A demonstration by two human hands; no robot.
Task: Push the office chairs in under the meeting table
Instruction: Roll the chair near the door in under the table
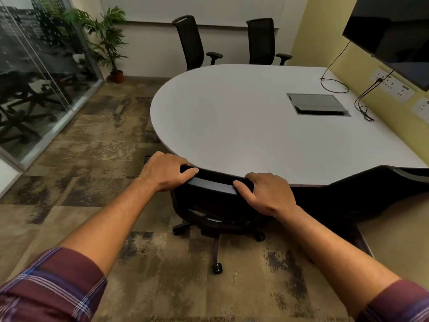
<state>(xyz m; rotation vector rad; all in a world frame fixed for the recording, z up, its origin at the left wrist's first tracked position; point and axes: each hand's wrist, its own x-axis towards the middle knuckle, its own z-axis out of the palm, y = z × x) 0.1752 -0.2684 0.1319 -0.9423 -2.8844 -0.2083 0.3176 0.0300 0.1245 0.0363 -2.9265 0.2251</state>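
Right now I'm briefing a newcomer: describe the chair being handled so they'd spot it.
Find the white meeting table. At its near curved edge stands a black office chair. Unlike the far chairs and its right neighbour, the left hand and right hand grip its backrest.

Office meeting room: white table [243, 117], mesh chairs [190, 43], wall screen [394, 36].

Black office chair [209, 203] — upright, backrest at rounded white table [232, 117].

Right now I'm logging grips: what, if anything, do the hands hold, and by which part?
The left hand and right hand grip the black wheeled office chair by the top edge of its backrest, near its ends.
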